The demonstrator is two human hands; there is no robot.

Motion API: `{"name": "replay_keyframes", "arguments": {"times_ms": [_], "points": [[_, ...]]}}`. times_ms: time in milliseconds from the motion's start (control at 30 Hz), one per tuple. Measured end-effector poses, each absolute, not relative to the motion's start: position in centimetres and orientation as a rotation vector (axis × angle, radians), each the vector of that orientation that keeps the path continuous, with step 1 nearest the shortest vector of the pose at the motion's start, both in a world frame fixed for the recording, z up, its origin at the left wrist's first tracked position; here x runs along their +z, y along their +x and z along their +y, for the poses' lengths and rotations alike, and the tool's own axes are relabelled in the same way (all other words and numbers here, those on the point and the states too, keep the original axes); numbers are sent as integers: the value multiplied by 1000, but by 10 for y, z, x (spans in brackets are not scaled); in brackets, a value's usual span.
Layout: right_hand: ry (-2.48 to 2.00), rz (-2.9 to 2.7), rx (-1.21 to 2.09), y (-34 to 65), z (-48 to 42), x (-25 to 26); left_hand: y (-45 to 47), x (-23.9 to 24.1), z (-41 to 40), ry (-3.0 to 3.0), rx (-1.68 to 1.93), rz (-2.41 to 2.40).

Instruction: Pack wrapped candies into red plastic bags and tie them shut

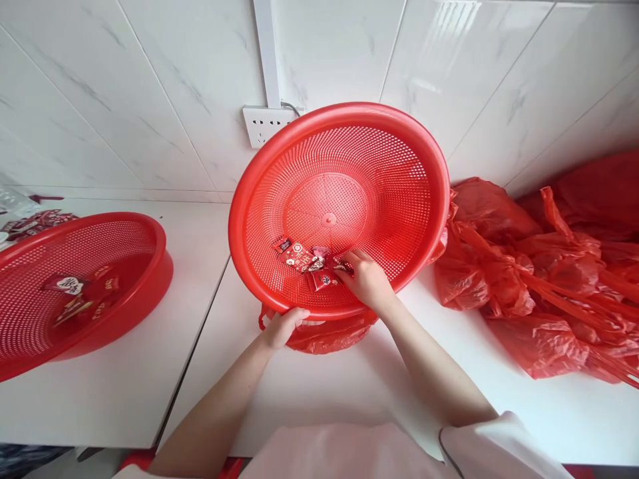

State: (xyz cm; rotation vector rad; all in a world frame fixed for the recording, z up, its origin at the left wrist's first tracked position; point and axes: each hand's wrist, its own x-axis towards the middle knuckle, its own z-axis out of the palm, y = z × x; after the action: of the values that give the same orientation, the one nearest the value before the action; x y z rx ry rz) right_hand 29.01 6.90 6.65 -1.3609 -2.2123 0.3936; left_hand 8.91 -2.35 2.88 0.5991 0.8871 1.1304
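While clamping the red basket (327, 193) by its near rim with the left hand (283, 327), apparently to steady its tilt and pool the packets (298, 257) inside its lower side, pinches one there with the right hand (368, 279).

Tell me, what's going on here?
A person's left hand holds the rim of a tilted red basket, while the right hand reaches in among small red packets. Another red basket with more packets stands to the left; bulging red plastic bags lie to the right.
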Motion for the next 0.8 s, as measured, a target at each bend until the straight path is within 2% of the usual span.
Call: {"name": "replay_keyframes", "arguments": {"times_ms": [300, 533, 800], "points": [[-980, -1587, 1585, 296, 63, 88, 77, 28, -14, 742, 1213, 916], [-939, -1597, 1632, 296, 57, 100, 71, 38, -7, 650, 1340, 918], [-865, -1963, 1583, 299, 51, 98, 66, 38, -3, 673, 1376, 939]]}}
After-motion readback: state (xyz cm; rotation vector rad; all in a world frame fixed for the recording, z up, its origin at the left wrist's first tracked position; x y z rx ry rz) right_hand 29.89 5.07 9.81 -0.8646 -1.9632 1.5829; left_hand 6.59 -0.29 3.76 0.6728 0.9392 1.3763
